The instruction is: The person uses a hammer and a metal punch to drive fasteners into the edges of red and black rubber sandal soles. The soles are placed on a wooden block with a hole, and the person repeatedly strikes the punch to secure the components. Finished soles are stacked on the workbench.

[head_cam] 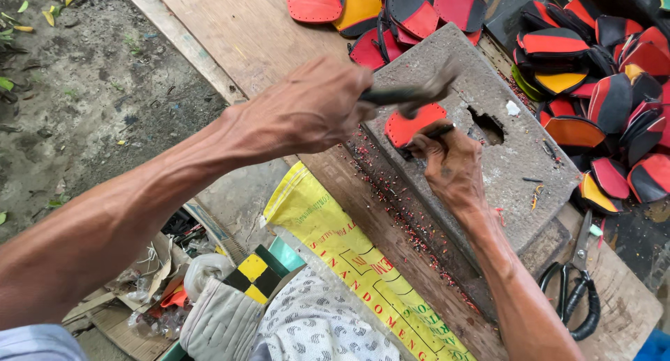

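My left hand (307,110) grips the dark handle of a hammer (419,92), whose head is blurred just above a red oval leather piece (419,120). The piece lies on a grey concrete block (516,159) and has small holes along its edge. My right hand (450,162) rests on the block and pinches a thin dark punch (438,131) set against the piece's near edge. Tiny red and black punched bits litter the board beside the block.
Heaps of red, black and orange cut pieces (600,89) lie to the right and behind the block (398,12). Black-handled scissors (576,284) lie on the wooden board (237,26) at lower right. A yellow printed sack (349,263) and cloth cover my lap. Bare ground lies left.
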